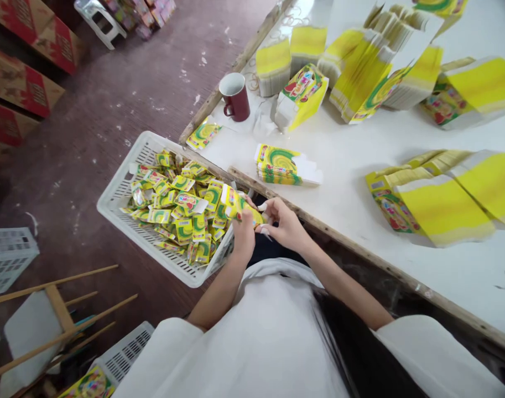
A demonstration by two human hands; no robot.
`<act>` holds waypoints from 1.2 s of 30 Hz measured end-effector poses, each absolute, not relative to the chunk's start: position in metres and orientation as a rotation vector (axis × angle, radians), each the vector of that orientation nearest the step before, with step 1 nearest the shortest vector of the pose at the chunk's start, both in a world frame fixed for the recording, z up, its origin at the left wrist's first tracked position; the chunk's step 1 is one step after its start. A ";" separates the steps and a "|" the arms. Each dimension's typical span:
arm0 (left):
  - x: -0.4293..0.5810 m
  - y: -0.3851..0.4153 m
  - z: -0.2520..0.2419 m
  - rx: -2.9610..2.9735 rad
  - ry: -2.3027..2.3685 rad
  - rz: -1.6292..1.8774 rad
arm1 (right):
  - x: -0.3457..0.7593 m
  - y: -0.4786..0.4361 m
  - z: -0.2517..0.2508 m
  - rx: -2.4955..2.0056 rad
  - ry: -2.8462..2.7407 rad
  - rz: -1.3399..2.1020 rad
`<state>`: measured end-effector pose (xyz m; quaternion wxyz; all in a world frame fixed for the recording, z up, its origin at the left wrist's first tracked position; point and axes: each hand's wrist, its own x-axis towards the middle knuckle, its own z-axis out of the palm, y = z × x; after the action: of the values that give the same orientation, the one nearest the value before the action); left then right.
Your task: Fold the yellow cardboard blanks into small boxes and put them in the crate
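My left hand (243,231) and my right hand (282,222) meet in front of my lap, both closed on one small yellow and green carton (240,205). The left hand grips it from below. The right hand's fingers pinch a white flap at its right end. Just to the left, a white plastic basket (118,194) is heaped with several folded cartons of the same print. On the white table (360,149), a short stack of flat carton blanks (282,164) lies close to the right hand.
A dark red mug (235,97) stands near the table's wooden left edge. Tall bundles of yellow flat cartons (362,69) cover the far and right side of the table. Cardboard boxes (22,83), empty white crates (7,257) and a wooden stool (48,315) stand on the floor at left.
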<state>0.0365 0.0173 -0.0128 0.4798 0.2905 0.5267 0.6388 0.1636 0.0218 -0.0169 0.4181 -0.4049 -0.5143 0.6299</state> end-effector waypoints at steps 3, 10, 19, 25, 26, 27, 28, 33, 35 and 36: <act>0.035 0.006 -0.014 0.890 1.244 1.468 | 0.178 0.031 -0.016 -1.036 -1.261 1.524; 0.040 0.000 -0.003 0.908 1.274 1.471 | 0.173 0.024 -0.012 -1.178 -1.421 1.496; 0.030 0.010 -0.015 0.692 1.374 1.590 | 0.168 0.011 -0.009 -0.999 -1.330 1.620; 0.024 0.005 -0.018 0.723 1.314 1.489 | 0.178 0.021 -0.009 -1.071 -1.213 1.545; 0.022 0.004 -0.017 0.738 1.305 1.464 | 0.184 0.024 -0.007 -1.077 -1.277 1.470; 0.019 0.003 -0.016 0.759 1.301 1.449 | 0.190 0.028 -0.006 -1.080 -1.363 1.364; 0.016 0.003 -0.015 0.793 1.301 1.450 | 0.196 0.031 -0.004 -1.091 -1.461 1.222; -0.010 0.007 0.007 1.325 1.352 1.487 | 0.217 0.037 0.004 -1.174 -1.948 0.388; -0.013 0.008 0.016 1.556 1.401 1.241 | 0.214 0.032 0.006 -1.035 -2.114 0.296; -0.012 0.007 0.019 1.625 1.394 1.054 | 0.210 0.029 0.006 -0.950 -2.172 0.307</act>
<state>-0.0118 0.0074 0.0191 0.3688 0.6329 0.5431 0.4105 0.2102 0.0291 0.0056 0.3667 -0.3699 -0.8453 0.1196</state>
